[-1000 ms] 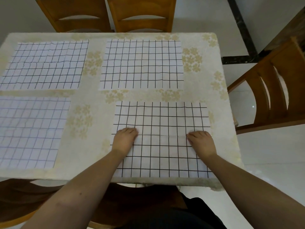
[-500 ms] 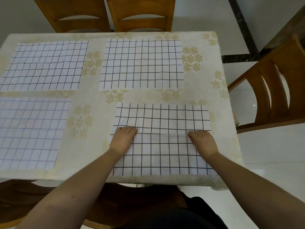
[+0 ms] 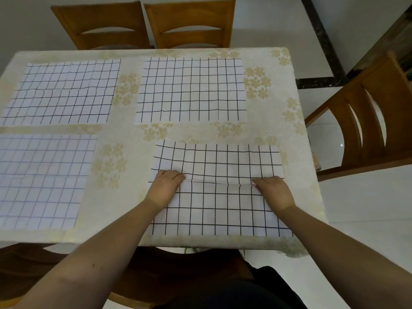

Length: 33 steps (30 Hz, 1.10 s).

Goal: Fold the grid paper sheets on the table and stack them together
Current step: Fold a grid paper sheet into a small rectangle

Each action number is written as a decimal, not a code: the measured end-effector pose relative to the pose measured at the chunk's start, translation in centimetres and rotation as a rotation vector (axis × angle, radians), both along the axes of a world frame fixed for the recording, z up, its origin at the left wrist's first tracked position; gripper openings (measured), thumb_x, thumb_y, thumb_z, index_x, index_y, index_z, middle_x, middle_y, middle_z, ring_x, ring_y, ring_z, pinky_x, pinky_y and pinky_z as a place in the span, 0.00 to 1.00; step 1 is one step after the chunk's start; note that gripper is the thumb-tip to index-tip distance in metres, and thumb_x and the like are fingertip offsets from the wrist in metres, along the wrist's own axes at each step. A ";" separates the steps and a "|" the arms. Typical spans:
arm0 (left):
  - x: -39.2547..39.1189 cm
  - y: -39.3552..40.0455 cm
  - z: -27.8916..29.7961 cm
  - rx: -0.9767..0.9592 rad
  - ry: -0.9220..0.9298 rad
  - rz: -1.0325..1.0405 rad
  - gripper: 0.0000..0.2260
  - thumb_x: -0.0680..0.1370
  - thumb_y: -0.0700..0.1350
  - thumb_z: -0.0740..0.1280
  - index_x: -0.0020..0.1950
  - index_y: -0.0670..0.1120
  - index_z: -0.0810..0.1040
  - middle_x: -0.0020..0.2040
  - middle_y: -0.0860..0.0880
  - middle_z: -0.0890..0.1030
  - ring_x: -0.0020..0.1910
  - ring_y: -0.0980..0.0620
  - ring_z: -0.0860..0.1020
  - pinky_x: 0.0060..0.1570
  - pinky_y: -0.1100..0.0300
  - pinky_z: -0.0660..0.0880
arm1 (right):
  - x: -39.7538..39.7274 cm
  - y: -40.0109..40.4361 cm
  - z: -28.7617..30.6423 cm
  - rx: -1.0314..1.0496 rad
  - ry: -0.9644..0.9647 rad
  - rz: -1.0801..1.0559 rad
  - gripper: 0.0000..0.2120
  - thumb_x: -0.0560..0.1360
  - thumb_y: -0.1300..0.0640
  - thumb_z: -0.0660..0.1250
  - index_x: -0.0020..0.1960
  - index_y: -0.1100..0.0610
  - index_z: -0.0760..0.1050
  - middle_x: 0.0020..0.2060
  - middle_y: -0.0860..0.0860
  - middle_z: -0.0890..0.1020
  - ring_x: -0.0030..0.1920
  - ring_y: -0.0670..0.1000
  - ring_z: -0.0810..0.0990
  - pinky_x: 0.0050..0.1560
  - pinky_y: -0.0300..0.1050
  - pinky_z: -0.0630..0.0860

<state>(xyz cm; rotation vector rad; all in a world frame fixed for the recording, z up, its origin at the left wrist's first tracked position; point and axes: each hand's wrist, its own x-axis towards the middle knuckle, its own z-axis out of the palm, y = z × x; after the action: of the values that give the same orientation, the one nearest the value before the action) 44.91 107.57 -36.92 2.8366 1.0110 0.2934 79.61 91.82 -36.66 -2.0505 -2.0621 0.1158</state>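
Several grid paper sheets lie flat on the table (image 3: 127, 132), which has a floral cloth. The near-right sheet (image 3: 218, 161) has bold black lines and a raised crease across its middle. My left hand (image 3: 166, 186) rests on the left end of that crease with its fingers curled onto the paper. My right hand (image 3: 275, 191) pinches the right end the same way. The other sheets lie untouched: far right (image 3: 191, 90), far left (image 3: 62, 90) and near left (image 3: 42, 179).
Two wooden chairs (image 3: 100, 25) (image 3: 191, 23) stand behind the far table edge. A third chair (image 3: 365, 130) stands close to the right edge. The near-right sheet reaches almost to the table's front edge (image 3: 200, 241).
The far edge of the near-right sheet has slid a little toward me. A small ridge has risen along the middle crease between my hands, which have stayed in place.
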 end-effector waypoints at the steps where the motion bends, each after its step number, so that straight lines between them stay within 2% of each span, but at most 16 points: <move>1: 0.0 -0.1 0.1 0.004 -0.004 0.010 0.12 0.70 0.37 0.72 0.52 0.44 0.82 0.45 0.47 0.82 0.44 0.44 0.80 0.51 0.55 0.67 | 0.0 -0.1 -0.1 0.003 -0.002 0.002 0.22 0.57 0.70 0.81 0.49 0.59 0.83 0.36 0.52 0.84 0.34 0.55 0.82 0.42 0.44 0.77; 6: -0.6 -0.2 0.5 0.040 -0.037 0.027 0.07 0.73 0.42 0.66 0.48 0.46 0.82 0.42 0.49 0.81 0.40 0.46 0.78 0.49 0.58 0.64 | 0.0 -0.1 0.1 -0.005 0.003 0.007 0.20 0.58 0.72 0.79 0.48 0.60 0.83 0.34 0.54 0.80 0.33 0.56 0.79 0.40 0.44 0.75; 10: -1.3 -0.1 0.7 0.039 -0.001 0.049 0.09 0.77 0.46 0.61 0.46 0.47 0.81 0.40 0.52 0.80 0.38 0.48 0.78 0.48 0.59 0.63 | 0.3 0.0 0.1 -0.024 0.013 0.019 0.15 0.61 0.72 0.77 0.45 0.60 0.82 0.34 0.54 0.78 0.32 0.56 0.76 0.37 0.44 0.72; 13: -1.9 -0.2 0.6 0.067 0.031 0.040 0.05 0.75 0.42 0.66 0.48 0.48 0.81 0.41 0.52 0.80 0.39 0.48 0.78 0.51 0.57 0.63 | 0.3 -0.2 0.4 -0.022 0.026 0.014 0.11 0.63 0.71 0.76 0.41 0.59 0.81 0.34 0.53 0.80 0.33 0.55 0.78 0.38 0.45 0.75; 17: -2.9 -0.7 0.3 0.080 0.048 0.102 0.10 0.71 0.37 0.73 0.47 0.49 0.80 0.43 0.53 0.80 0.41 0.48 0.78 0.53 0.54 0.63 | -0.1 -0.8 1.1 -0.051 0.001 -0.008 0.12 0.60 0.71 0.77 0.39 0.58 0.79 0.27 0.52 0.78 0.26 0.54 0.75 0.34 0.42 0.73; 19: -3.3 -0.9 0.4 0.101 0.032 0.122 0.05 0.75 0.40 0.67 0.47 0.49 0.79 0.44 0.53 0.80 0.43 0.48 0.79 0.54 0.53 0.63 | -0.2 -1.2 1.2 -0.068 -0.002 -0.017 0.12 0.61 0.69 0.78 0.40 0.58 0.80 0.26 0.51 0.77 0.25 0.54 0.75 0.34 0.42 0.72; 21: -3.5 -1.1 0.8 0.120 0.020 0.132 0.09 0.78 0.45 0.60 0.46 0.48 0.79 0.44 0.52 0.80 0.45 0.48 0.79 0.55 0.52 0.65 | -0.2 -1.5 1.2 -0.076 -0.006 -0.028 0.13 0.60 0.69 0.78 0.41 0.57 0.80 0.27 0.51 0.78 0.26 0.54 0.76 0.33 0.42 0.72; 25: -4.3 -1.2 1.4 0.150 0.050 0.132 0.12 0.80 0.50 0.58 0.44 0.49 0.78 0.42 0.53 0.80 0.44 0.49 0.78 0.56 0.53 0.66 | -0.2 -1.9 1.5 -0.067 0.021 -0.044 0.11 0.63 0.68 0.76 0.41 0.57 0.80 0.27 0.51 0.79 0.27 0.55 0.75 0.32 0.42 0.73; 28: -4.4 -1.4 1.8 0.093 0.064 0.175 0.12 0.80 0.51 0.57 0.45 0.49 0.78 0.42 0.54 0.80 0.45 0.49 0.79 0.55 0.52 0.66 | -0.4 -1.9 1.9 -0.051 0.021 -0.042 0.09 0.64 0.68 0.75 0.40 0.58 0.79 0.26 0.51 0.77 0.26 0.54 0.74 0.31 0.43 0.72; 30: -4.4 -1.6 1.8 -0.008 0.039 0.224 0.11 0.80 0.50 0.57 0.48 0.49 0.78 0.46 0.52 0.79 0.48 0.47 0.78 0.52 0.50 0.69 | -0.5 -2.0 2.0 -0.040 0.018 -0.047 0.09 0.65 0.68 0.75 0.40 0.58 0.80 0.26 0.51 0.77 0.25 0.54 0.74 0.31 0.43 0.72; 32: -4.4 -1.7 1.8 -0.165 -0.044 0.281 0.06 0.80 0.43 0.62 0.51 0.46 0.78 0.52 0.49 0.77 0.52 0.46 0.76 0.47 0.51 0.73 | -0.5 -2.2 2.0 -0.029 0.022 -0.055 0.08 0.66 0.67 0.75 0.40 0.58 0.80 0.26 0.51 0.78 0.25 0.54 0.75 0.33 0.42 0.72; 33: -4.3 -1.8 2.0 -0.263 -0.103 0.313 0.05 0.79 0.40 0.63 0.53 0.45 0.77 0.55 0.48 0.75 0.52 0.47 0.75 0.48 0.53 0.74 | -0.5 -2.3 2.0 -0.028 0.020 -0.058 0.08 0.66 0.67 0.75 0.41 0.58 0.80 0.26 0.51 0.78 0.25 0.54 0.75 0.33 0.43 0.72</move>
<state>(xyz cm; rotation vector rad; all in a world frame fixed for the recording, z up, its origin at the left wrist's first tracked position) 40.59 105.81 -34.96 2.4028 1.3598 0.3046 79.06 89.52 -34.62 -2.1148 -1.9986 0.1560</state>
